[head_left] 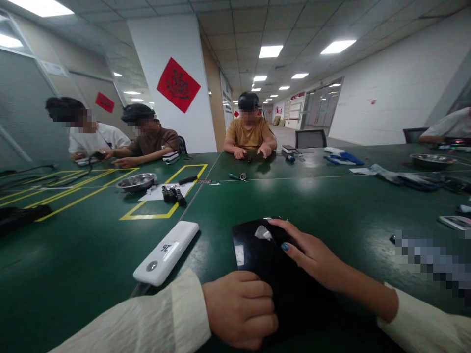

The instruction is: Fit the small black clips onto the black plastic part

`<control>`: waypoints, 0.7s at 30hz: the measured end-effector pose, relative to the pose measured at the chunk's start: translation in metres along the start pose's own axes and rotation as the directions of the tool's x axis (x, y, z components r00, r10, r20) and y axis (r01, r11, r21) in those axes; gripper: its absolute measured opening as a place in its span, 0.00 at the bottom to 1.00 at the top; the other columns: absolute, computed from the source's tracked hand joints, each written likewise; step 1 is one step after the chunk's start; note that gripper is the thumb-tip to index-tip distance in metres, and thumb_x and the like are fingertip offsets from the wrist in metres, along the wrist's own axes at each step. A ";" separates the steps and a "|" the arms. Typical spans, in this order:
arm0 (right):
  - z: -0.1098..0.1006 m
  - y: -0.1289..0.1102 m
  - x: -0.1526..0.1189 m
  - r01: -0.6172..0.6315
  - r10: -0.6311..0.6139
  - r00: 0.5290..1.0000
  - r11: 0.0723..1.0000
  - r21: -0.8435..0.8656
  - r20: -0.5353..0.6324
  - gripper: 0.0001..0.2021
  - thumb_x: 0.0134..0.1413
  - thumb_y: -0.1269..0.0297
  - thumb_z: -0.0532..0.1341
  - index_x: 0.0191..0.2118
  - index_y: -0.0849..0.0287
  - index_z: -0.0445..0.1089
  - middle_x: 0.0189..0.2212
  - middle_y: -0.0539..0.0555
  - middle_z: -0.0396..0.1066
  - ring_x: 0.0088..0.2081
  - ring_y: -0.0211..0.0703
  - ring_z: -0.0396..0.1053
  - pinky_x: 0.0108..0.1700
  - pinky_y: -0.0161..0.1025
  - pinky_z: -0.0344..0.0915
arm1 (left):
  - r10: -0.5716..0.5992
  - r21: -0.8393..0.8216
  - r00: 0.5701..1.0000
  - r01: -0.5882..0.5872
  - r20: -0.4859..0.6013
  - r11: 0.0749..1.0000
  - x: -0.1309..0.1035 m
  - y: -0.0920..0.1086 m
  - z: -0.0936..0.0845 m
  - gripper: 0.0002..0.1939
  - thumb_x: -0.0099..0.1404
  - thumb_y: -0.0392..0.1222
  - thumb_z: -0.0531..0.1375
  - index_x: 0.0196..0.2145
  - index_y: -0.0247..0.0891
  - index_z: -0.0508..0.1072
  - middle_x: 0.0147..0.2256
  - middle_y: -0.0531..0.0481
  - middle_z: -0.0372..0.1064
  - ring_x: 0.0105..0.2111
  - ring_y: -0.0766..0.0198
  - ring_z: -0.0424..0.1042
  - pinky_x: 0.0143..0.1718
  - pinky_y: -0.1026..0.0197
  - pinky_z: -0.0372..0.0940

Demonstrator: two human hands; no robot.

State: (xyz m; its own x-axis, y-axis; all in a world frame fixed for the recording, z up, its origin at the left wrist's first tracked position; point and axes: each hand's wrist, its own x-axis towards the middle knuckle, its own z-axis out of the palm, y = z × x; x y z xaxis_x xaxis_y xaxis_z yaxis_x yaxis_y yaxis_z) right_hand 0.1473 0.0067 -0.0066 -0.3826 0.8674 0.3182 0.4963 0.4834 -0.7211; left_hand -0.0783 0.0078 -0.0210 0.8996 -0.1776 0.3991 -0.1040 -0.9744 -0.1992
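Note:
A glossy black flat piece (257,252), perhaps a sheet or a bag, lies in front of me at the near side of the green table. My right hand (312,255) grips its far right part, thumb on top and fingers along the far edge. A crumpled see-through scrap (263,232) sits on it near those fingertips, and a pale patch (239,255) shows at its left. Over its near left edge my left hand (241,309) is curled closed with the knuckles up; the fingertips, and anything in them, are hidden.
Left of the black piece lies a white power-bank-like device (167,252) marked 26. Farther off are a metal bowl (137,182), black binocular-like parts (174,195) and a green-handled tool (235,176). A phone-like object (455,222) lies right. Several people sit around the table (206,225).

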 end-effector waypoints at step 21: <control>-0.015 0.096 0.045 -0.096 0.000 0.962 0.935 -0.341 -0.272 0.11 0.50 0.63 0.56 0.33 0.56 0.76 0.32 0.54 0.71 0.36 0.45 0.64 0.41 0.44 0.60 | -0.034 -0.002 0.999 0.034 -0.040 0.999 0.000 0.000 -0.001 0.07 0.61 0.40 0.51 0.31 0.35 0.65 0.24 0.53 0.65 0.31 0.64 0.67 0.26 0.59 0.56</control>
State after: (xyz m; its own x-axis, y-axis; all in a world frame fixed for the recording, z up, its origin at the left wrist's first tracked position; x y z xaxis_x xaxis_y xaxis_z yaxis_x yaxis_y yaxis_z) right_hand 0.1897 0.0934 -0.0520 -0.1567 0.8666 0.4737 0.7667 0.4091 -0.4948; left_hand -0.0785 0.0077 -0.0205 0.8850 -0.1499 0.4407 -0.0746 -0.9802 -0.1837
